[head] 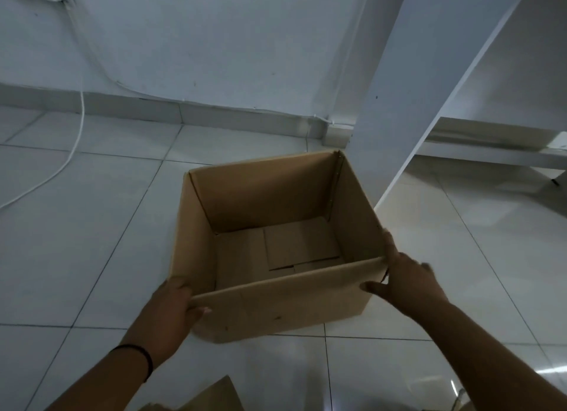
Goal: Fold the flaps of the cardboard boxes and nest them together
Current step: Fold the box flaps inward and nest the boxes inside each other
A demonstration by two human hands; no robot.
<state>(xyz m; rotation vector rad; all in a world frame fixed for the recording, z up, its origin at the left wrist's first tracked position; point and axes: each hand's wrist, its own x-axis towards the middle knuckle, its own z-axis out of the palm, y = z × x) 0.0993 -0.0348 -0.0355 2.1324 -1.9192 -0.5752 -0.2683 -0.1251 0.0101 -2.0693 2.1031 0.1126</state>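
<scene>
A large open cardboard box (285,300) stands upright on the tiled floor in the middle of the view, its inside bare and its bottom flaps folded flat. My left hand (171,306) grips the box's near left corner, fingers wrapped around the edge. At the near right corner my right hand (408,275) holds the rim, thumb on the front wall. A corner of another piece of cardboard (214,395) pokes in at the bottom edge, below my arms.
A white wall runs behind the box, with a white cable (78,134) hanging down and trailing across the floor at left. A white furniture panel (408,103) stands just behind the box's far right corner. A low shelf (491,150) lies to the right.
</scene>
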